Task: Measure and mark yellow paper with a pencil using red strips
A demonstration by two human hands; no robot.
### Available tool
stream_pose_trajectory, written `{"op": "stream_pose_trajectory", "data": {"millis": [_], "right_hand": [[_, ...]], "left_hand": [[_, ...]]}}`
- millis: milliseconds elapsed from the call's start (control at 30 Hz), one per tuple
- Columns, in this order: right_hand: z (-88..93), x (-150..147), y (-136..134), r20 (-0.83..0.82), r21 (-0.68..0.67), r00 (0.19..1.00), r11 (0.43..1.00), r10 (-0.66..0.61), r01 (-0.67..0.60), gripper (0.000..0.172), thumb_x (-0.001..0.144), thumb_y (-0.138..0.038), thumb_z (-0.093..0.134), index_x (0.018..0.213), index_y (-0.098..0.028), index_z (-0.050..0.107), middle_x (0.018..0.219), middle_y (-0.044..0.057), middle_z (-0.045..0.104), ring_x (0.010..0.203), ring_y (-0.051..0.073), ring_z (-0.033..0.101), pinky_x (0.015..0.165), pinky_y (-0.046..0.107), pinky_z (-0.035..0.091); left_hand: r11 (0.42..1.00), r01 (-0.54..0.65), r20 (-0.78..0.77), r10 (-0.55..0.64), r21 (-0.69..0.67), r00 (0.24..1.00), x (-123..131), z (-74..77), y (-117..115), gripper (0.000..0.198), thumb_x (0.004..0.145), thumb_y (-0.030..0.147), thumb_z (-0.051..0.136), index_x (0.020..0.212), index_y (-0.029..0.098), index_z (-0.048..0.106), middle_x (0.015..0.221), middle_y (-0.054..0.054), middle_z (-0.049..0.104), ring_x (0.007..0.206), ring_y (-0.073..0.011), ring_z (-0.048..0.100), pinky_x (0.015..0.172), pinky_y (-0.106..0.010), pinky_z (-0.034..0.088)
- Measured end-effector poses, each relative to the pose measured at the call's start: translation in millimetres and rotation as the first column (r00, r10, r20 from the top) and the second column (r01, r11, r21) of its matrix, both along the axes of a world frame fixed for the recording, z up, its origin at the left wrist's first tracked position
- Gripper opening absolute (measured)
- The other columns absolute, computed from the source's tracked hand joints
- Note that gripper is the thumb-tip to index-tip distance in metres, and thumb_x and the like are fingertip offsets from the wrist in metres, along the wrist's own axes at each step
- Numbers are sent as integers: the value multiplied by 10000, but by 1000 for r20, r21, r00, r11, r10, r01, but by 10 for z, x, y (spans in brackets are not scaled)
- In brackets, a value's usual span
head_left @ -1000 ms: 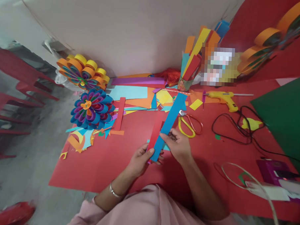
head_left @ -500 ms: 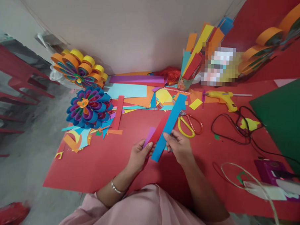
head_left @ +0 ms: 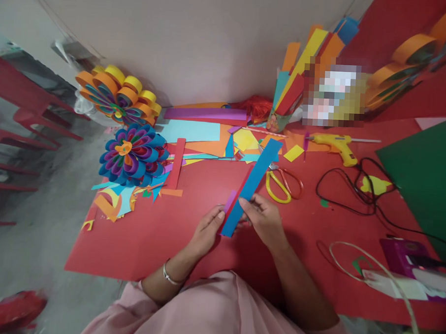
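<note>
My right hand [head_left: 265,219] pinches a long blue paper strip [head_left: 257,176] between thumb and fingers. My left hand [head_left: 207,230] is closed on a red paper strip [head_left: 240,188] and a shorter purple strip [head_left: 229,199]. The blue strip lies over much of the red one, nearly parallel to it, and their lower ends sit close together by my left thumb. All are tilted up to the right above the red table. Just beyond my right hand lie scissors [head_left: 268,186] with one yellow and one red handle, their blades partly hidden by the blue strip.
Two paper-loop flowers, one orange and yellow [head_left: 128,96], one blue and purple [head_left: 135,153], stand at the left. Paper scraps [head_left: 193,131] cover the back. A cup [head_left: 278,122] holds strips. A yellow glue gun [head_left: 333,142], black cable [head_left: 320,183] and green sheet [head_left: 422,180] are rightward.
My hands have come closer together. The blue strip now covers more of the red strip and lines up with it. The view has shifted slightly.
</note>
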State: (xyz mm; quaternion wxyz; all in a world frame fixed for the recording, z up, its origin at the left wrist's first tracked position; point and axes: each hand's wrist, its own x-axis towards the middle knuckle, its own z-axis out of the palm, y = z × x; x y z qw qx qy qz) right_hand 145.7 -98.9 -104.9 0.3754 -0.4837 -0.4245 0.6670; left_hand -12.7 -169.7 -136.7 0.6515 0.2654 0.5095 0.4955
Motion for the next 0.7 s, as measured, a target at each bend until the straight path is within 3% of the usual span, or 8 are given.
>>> {"op": "stream_pose_trajectory", "data": {"millis": [100,300,567,700], "right_hand": [[2,3,7,31,31,999,999,-18,17,480,772,-685,746,787,-217,638,542,-31,604,479,142,594,477,255,503],[-23,15,26,90,87,992,993,-85,77,451,785,-650,751,799,-204,690,557,-22,599,485,123,548,468,237,467],[-83,-12,-32,96,124,995,992,0,-12,395,836,-603,732,835,-208,736,665,-7,655,560,125,542,517,236,463],[-95,-4,-37,125,172,992,985,3,-25,361,865,-560,721,841,-202,764,684,-6,655,600,128,535,561,241,458]], "left_hand": [[1000,7,15,-7,21,1000,-26,-35,20,387,883,557,755,1052,211,714,970,-67,775,835,-214,742,803,-355,591],[986,-145,67,140,85,988,9,-94,41,345,850,471,816,1028,230,645,915,-3,748,792,-149,701,802,-294,567],[994,17,63,-24,110,998,41,-24,9,417,882,484,788,1194,221,699,1097,-76,776,998,-223,732,932,-363,560],[986,69,10,-71,153,997,25,-40,1,380,911,504,751,1122,188,757,1105,-93,782,999,-232,728,942,-367,553]]}}
